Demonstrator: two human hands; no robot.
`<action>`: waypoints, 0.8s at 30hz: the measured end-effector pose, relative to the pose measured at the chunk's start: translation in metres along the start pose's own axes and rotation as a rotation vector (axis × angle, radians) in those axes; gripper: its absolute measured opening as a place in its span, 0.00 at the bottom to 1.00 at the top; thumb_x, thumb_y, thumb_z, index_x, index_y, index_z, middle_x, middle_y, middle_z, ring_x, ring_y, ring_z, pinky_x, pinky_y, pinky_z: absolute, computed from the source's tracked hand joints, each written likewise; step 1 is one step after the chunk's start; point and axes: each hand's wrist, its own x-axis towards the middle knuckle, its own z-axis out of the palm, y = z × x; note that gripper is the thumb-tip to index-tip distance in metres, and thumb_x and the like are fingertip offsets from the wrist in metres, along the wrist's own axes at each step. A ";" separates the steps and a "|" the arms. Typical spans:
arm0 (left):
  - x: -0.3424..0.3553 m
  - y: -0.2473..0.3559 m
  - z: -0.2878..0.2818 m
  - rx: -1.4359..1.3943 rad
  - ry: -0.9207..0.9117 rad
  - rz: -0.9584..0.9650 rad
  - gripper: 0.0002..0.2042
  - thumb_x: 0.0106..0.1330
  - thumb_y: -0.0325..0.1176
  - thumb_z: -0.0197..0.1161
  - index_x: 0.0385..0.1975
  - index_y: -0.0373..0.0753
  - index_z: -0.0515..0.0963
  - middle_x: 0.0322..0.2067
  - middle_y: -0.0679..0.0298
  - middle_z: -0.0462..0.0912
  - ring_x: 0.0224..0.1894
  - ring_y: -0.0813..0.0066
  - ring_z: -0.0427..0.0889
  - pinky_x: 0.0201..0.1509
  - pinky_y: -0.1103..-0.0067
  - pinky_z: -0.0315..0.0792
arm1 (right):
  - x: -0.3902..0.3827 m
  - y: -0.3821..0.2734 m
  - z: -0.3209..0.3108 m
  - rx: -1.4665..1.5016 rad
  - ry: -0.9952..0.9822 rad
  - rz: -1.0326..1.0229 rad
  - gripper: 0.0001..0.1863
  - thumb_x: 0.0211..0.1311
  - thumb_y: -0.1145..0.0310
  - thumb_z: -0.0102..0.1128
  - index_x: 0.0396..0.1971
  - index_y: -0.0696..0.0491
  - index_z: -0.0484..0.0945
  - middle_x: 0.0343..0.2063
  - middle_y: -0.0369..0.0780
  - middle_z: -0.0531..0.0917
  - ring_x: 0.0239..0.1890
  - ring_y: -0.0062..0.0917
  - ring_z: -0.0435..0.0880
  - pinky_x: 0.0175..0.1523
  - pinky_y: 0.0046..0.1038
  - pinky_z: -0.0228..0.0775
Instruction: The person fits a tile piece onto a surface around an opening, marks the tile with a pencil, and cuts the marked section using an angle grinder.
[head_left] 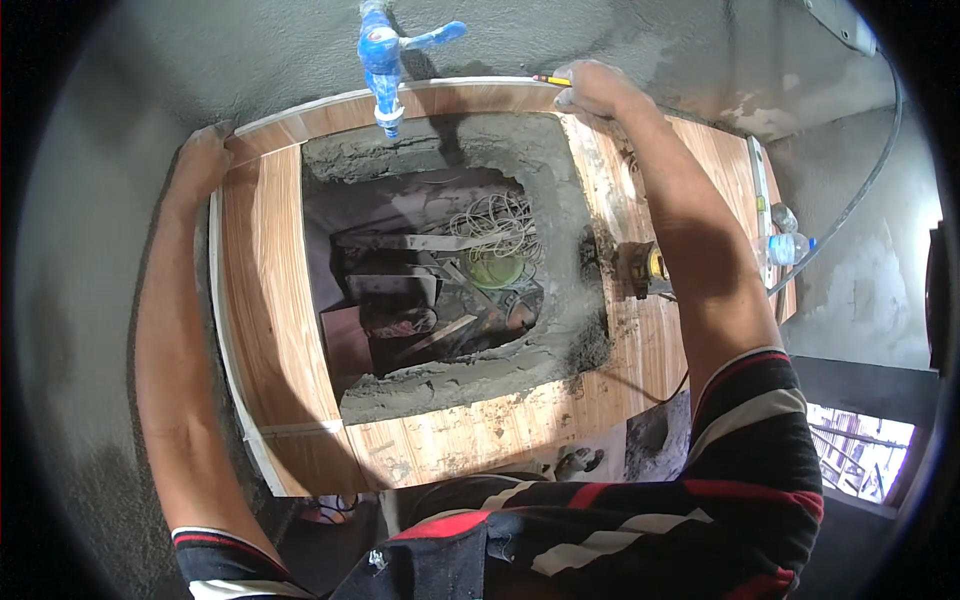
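A wood-grain worktop point(265, 330) fills a corner between grey rendered walls point(90, 270), its wide cut-out point(400, 195) ringed with rough mortar point(440, 395). Along the far edge, a pale-edged wood-grain strip point(470, 97) runs left to right, bowed by the lens, spanning the gap between the person's outstretched arms. A spirit level point(762, 205) lies beyond the right forearm. Overhead, a blue wall tap point(380, 50) juts across the strip's middle, the chief obstacle between the two ends. The left hand point(205, 160) bends at the strip's left end, close against the wall; whether it grips or merely presses there cannot be told. The right hand point(600, 88), at the rear edge toward the strip's other end, has its fingers closed on a slim pencil point(550, 80) pointing left along the edge. A yellow power tool point(645, 265) sits just beside the right forearm; a clear bottle point(787, 248) rests near the level.
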 end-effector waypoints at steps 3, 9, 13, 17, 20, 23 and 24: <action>-0.001 -0.004 0.004 -0.007 0.056 0.036 0.22 0.62 0.23 0.59 0.58 0.31 0.82 0.53 0.41 0.85 0.58 0.43 0.82 0.66 0.58 0.74 | -0.002 0.003 0.003 -0.016 0.029 -0.017 0.18 0.55 0.60 0.69 0.45 0.51 0.88 0.42 0.50 0.90 0.47 0.48 0.88 0.53 0.47 0.79; -0.001 0.005 0.001 -0.106 0.048 -0.027 0.21 0.63 0.24 0.59 0.57 0.30 0.82 0.52 0.40 0.85 0.57 0.41 0.82 0.64 0.58 0.74 | -0.003 0.002 0.002 -0.062 -0.038 0.038 0.21 0.59 0.55 0.71 0.51 0.48 0.85 0.46 0.48 0.89 0.51 0.46 0.87 0.58 0.45 0.76; -0.006 -0.002 0.006 -0.076 0.116 0.026 0.17 0.64 0.25 0.60 0.53 0.29 0.82 0.49 0.39 0.85 0.55 0.40 0.83 0.62 0.57 0.74 | -0.004 -0.006 0.000 -0.053 -0.031 0.020 0.21 0.60 0.55 0.70 0.51 0.47 0.85 0.45 0.47 0.89 0.51 0.46 0.87 0.57 0.46 0.77; -0.006 0.010 -0.005 -0.130 0.045 -0.021 0.14 0.66 0.32 0.63 0.46 0.30 0.83 0.45 0.40 0.86 0.51 0.38 0.83 0.57 0.55 0.75 | 0.001 -0.004 0.009 -0.095 -0.059 0.025 0.20 0.61 0.55 0.68 0.51 0.46 0.85 0.45 0.46 0.89 0.51 0.45 0.87 0.56 0.46 0.77; -0.002 -0.018 0.005 -0.084 0.086 0.103 0.14 0.67 0.36 0.63 0.44 0.32 0.84 0.43 0.41 0.86 0.49 0.39 0.83 0.56 0.54 0.76 | 0.010 0.011 0.021 -0.067 0.039 0.011 0.19 0.61 0.55 0.68 0.50 0.45 0.85 0.45 0.46 0.89 0.50 0.45 0.87 0.55 0.47 0.78; 0.001 -0.014 0.013 0.004 0.145 0.106 0.13 0.67 0.35 0.62 0.45 0.34 0.85 0.42 0.43 0.87 0.49 0.42 0.84 0.56 0.53 0.76 | 0.008 0.009 0.013 -0.117 0.005 -0.026 0.20 0.60 0.54 0.69 0.49 0.46 0.84 0.45 0.46 0.89 0.51 0.46 0.87 0.55 0.47 0.77; 0.001 -0.008 0.009 0.008 0.100 0.075 0.14 0.67 0.33 0.61 0.47 0.34 0.84 0.45 0.42 0.86 0.52 0.41 0.84 0.58 0.54 0.75 | 0.005 0.009 0.011 -0.098 0.014 -0.029 0.20 0.60 0.54 0.70 0.49 0.47 0.85 0.45 0.47 0.89 0.51 0.47 0.86 0.55 0.47 0.77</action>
